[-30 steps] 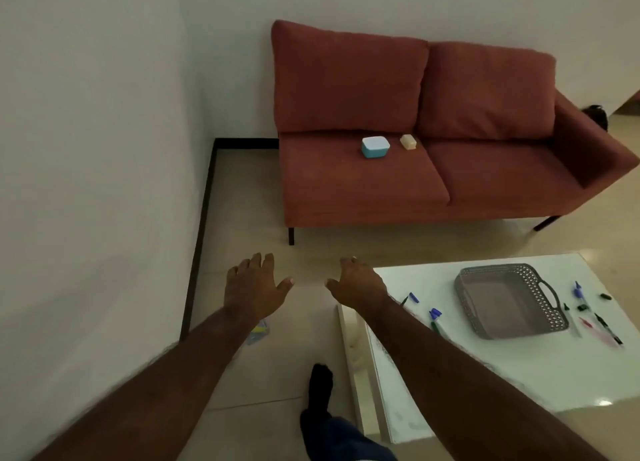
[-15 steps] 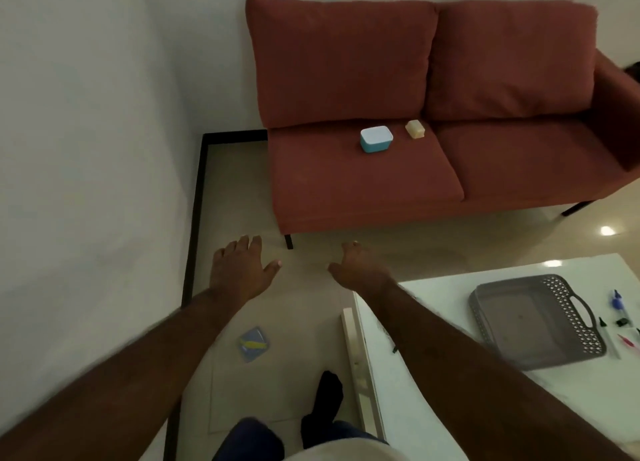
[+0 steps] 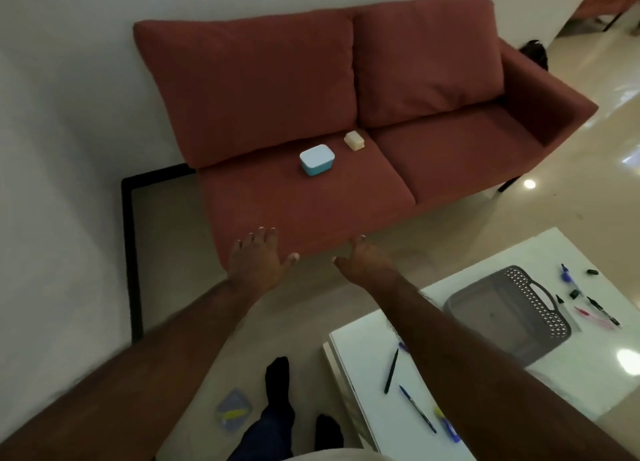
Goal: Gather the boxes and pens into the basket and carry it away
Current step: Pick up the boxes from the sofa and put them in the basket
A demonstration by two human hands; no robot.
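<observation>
Both my arms reach out in front of me, bare to the elbow, palms down. My left hand [image 3: 258, 259] is spread wide with its fingers apart, holding nothing, and it hangs in front of the near edge of the rust-red fabric two-seat sofa [image 3: 346, 121]. My right hand [image 3: 365, 258] is just to its right, also empty, fingers loosely open and pointing toward the sofa.

On the sofa's left seat cushion sits a small blue plastic box with a pale lid [image 3: 317, 159]. Just beyond it to the right, near the seam between the two seats, lies a smaller cream-coloured box [image 3: 354, 140]. The two are near each other but apart.

To my right is a glossy white low table [image 3: 519, 259]. On it rests a grey plastic basket with perforated sides and a cut-out handle [image 3: 540, 308], with nothing in it; my right forearm crosses over its near left corner. Right of the basket, several pens [image 3: 597, 313] and small dark caps lie scattered on the tabletop, among them a blue one at the far end and a pink one and a black one nearer. At the near left part of the table lie a black pen [image 3: 391, 370], a thin dark blue pen [image 3: 417, 408] and a blue and yellow pen [image 3: 448, 426], all outside the basket.

On the beige tiled floor [image 3: 173, 252] near my dark-socked feet [image 3: 277, 381] lies a small blue and yellow square packet [image 3: 234, 410].
</observation>
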